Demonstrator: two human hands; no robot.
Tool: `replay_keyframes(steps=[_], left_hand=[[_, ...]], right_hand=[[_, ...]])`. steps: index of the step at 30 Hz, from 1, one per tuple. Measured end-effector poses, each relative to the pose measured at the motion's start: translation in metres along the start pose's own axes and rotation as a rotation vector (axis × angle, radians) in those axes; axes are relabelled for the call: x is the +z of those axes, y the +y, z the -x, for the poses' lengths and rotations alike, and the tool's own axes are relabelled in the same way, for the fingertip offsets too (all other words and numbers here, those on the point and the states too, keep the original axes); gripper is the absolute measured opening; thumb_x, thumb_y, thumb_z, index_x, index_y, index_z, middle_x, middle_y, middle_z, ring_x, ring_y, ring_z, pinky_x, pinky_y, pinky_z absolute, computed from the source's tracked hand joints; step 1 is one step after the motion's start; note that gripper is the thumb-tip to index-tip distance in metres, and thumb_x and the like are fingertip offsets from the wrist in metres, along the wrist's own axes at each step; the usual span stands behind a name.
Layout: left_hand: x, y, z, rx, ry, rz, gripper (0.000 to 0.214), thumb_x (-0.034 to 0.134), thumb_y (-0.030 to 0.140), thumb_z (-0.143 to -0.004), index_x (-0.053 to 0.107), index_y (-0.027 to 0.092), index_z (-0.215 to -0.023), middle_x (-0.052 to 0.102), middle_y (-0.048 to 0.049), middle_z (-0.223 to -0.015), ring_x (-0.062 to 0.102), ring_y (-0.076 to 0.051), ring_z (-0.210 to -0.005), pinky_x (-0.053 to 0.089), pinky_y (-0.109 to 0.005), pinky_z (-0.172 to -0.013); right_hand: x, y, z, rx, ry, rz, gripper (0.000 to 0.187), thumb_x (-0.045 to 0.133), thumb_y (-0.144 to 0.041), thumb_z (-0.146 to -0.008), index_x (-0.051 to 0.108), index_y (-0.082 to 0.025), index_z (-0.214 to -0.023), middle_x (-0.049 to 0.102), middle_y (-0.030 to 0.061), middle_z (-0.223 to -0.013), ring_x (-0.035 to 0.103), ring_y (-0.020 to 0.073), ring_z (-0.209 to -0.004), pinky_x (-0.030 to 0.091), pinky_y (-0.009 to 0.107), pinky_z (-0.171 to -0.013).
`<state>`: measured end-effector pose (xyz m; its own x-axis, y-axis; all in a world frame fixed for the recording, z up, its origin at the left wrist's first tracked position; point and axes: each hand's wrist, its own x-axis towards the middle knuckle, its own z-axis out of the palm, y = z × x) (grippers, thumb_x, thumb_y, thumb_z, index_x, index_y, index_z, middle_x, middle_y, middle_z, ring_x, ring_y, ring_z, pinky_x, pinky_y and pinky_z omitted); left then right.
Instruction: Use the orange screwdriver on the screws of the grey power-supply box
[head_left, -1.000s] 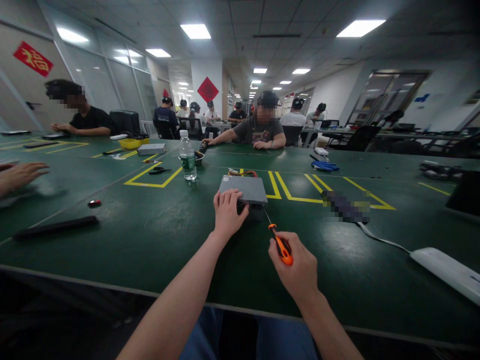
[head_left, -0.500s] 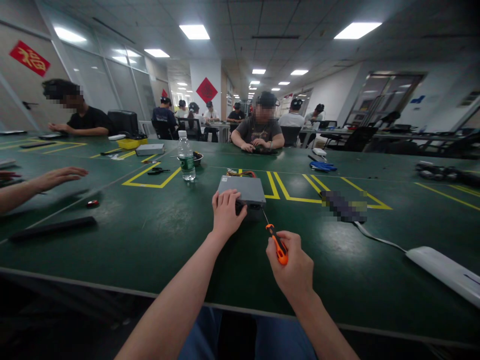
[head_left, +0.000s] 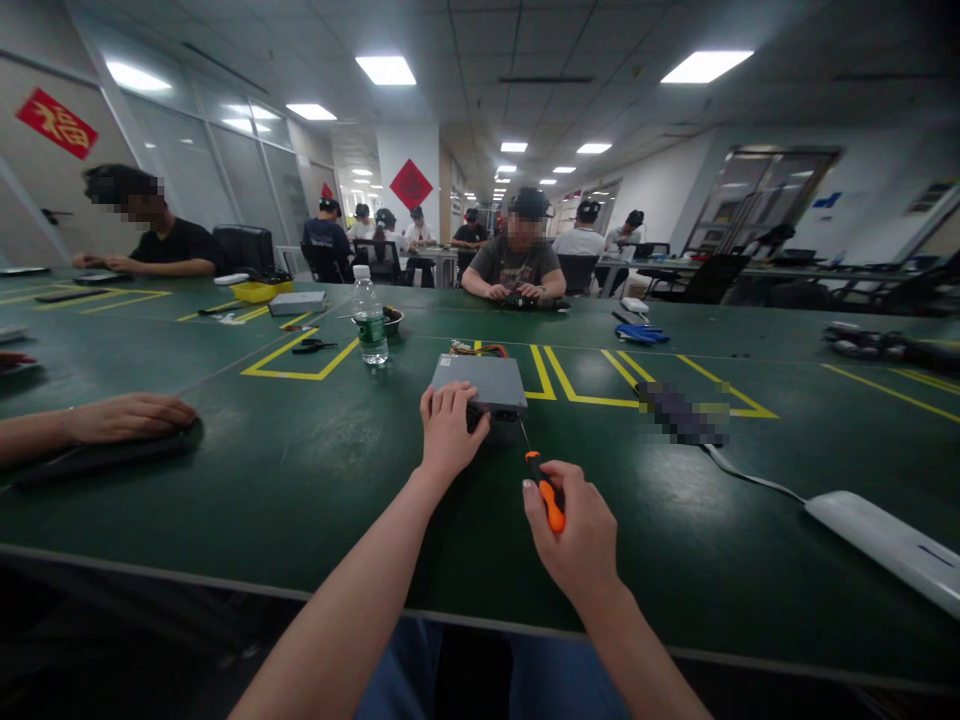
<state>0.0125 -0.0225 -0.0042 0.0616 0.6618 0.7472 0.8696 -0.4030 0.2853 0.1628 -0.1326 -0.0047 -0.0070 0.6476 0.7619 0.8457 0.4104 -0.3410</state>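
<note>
Head cam: I've got my L hand (head_left: 451, 432) clasped on the near-L corner of the grey box (head_left: 486, 378), fingers over the top, thumb by the front face, forearm angling up & R. Box is on the green tabletop (head_left: 315, 510), approx. mid-view, w/ wires (head_left: 491, 350) at its far side. My R hand (head_left: 576, 525) grips the screwdriver (head_left: 554, 510) handle, shaft slanting fwd & L to the box's near-R corner; can't tell if tip touches.
</note>
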Motion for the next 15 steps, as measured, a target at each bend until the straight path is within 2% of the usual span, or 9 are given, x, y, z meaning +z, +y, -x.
replay_keyframes(steps=[3, 7, 10, 15], left_hand=[[0.0004, -0.0004, -0.0001, -0.002, 0.004, 0.004, 0.03, 0.055, 0.031, -0.076, 0.05, 0.023, -0.105, 0.056, -0.0052, -0.115, 0.044, -0.023, -0.114, 0.019, -0.044, -0.106], [0.0012, -0.0015, -0.0001, 0.002, 0.009, 0.008, 0.029, 0.055, 0.031, -0.077, 0.05, 0.023, -0.104, 0.055, -0.004, -0.115, 0.044, -0.021, -0.114, 0.018, -0.043, -0.106], [0.0013, -0.0016, 0.0002, 0.0, 0.011, 0.009, 0.028, 0.054, 0.031, -0.077, 0.051, 0.023, -0.103, 0.055, -0.0039, -0.115, 0.044, -0.021, -0.115, 0.017, -0.042, -0.107], [0.0011, -0.0014, 0.0003, -0.005, 0.011, 0.009, 0.03, 0.056, 0.031, -0.076, 0.05, 0.023, -0.104, 0.056, -0.0032, -0.115, 0.044, -0.021, -0.114, 0.017, -0.042, -0.107]], right_hand=[[0.0006, 0.0025, 0.0016, 0.078, 0.008, -0.027, 0.017, 0.045, -0.033, -0.084, 0.047, -0.017, -0.09, 0.054, -0.002, -0.063, 0.05, 0.0106, -0.051, 0.038, 0.022, -0.05], [0.0026, 0.004, 0.0025, -0.047, 0.053, 0.023, 0.009, 0.05, -0.026, -0.08, 0.049, -0.018, -0.083, 0.054, -0.0014, -0.065, 0.049, 0.0103, -0.055, 0.039, 0.023, -0.056], [0.0032, 0.0011, 0.0012, -0.147, 0.023, 0.041, 0.006, 0.051, -0.019, -0.077, 0.053, -0.017, -0.082, 0.053, 0.0, -0.069, 0.049, 0.0116, -0.061, 0.038, 0.026, -0.062], [0.0018, -0.0034, -0.0012, -0.136, -0.03, 0.0, 0.007, 0.049, -0.021, -0.079, 0.054, -0.017, -0.082, 0.052, 0.0021, -0.074, 0.05, 0.0135, -0.069, 0.038, 0.028, -0.066]])
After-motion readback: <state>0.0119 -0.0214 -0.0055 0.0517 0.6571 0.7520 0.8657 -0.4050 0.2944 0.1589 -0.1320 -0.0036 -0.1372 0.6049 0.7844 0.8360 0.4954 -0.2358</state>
